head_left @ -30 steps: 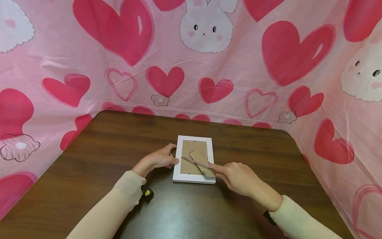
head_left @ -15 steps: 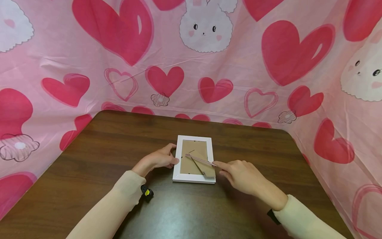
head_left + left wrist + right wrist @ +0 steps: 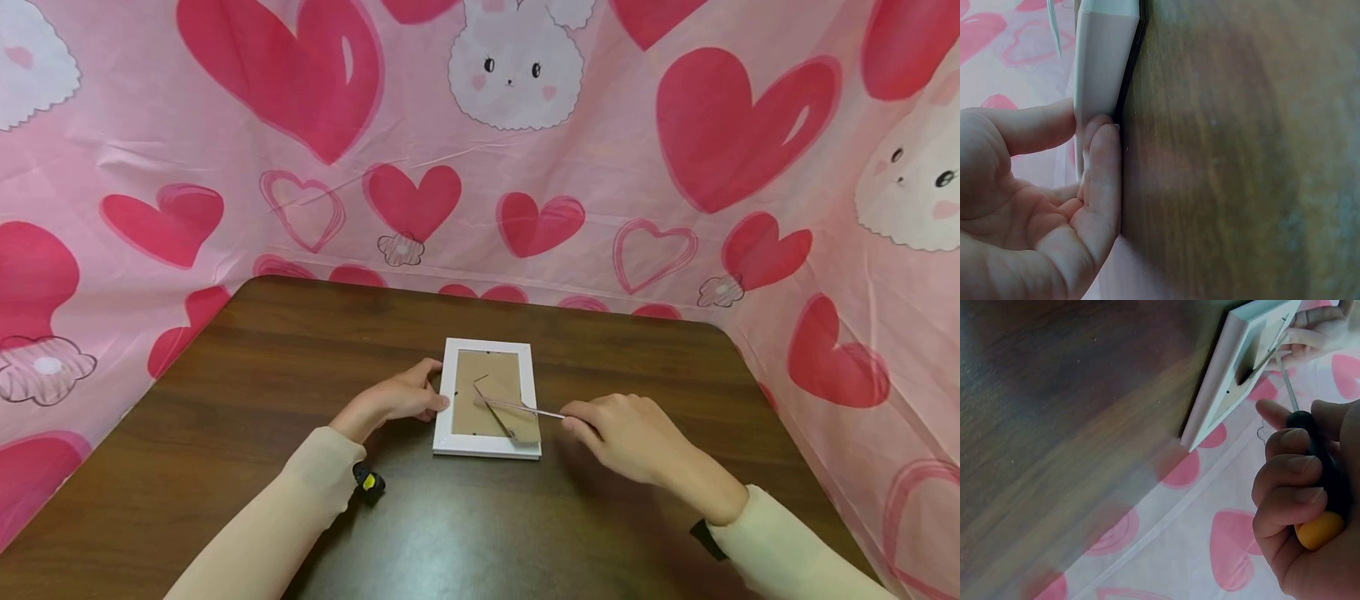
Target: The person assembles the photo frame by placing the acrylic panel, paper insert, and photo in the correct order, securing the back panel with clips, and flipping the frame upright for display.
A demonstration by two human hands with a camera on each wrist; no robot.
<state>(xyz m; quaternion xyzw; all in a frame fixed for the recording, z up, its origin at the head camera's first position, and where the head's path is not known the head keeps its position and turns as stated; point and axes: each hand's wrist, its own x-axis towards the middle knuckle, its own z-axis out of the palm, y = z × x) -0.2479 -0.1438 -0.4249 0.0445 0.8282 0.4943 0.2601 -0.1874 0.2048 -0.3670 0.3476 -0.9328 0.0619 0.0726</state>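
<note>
A white picture frame (image 3: 443,417) lies on the table, its brown backing board (image 3: 472,364) facing up. A brown stand flap (image 3: 525,427) lies slanted over the backing. My left hand (image 3: 401,396) holds the frame's left edge, thumb on the top face and fingers against the side (image 3: 1100,59). My right hand (image 3: 637,437), right of the frame, grips a screwdriver; its handle (image 3: 1329,469) is black with a yellow end. The thin metal shaft (image 3: 546,413) reaches left over the flap. Whether the tip touches the flap, I cannot tell.
The dark wooden table (image 3: 322,333) extends around the frame on every side. Beyond its back and side edges hangs a pink cloth (image 3: 450,142) with hearts and rabbit faces.
My right hand has drawn back to the right with the screwdriver, so the shaft's tip sits farther right over the flap. The left hand and the frame stay in place.
</note>
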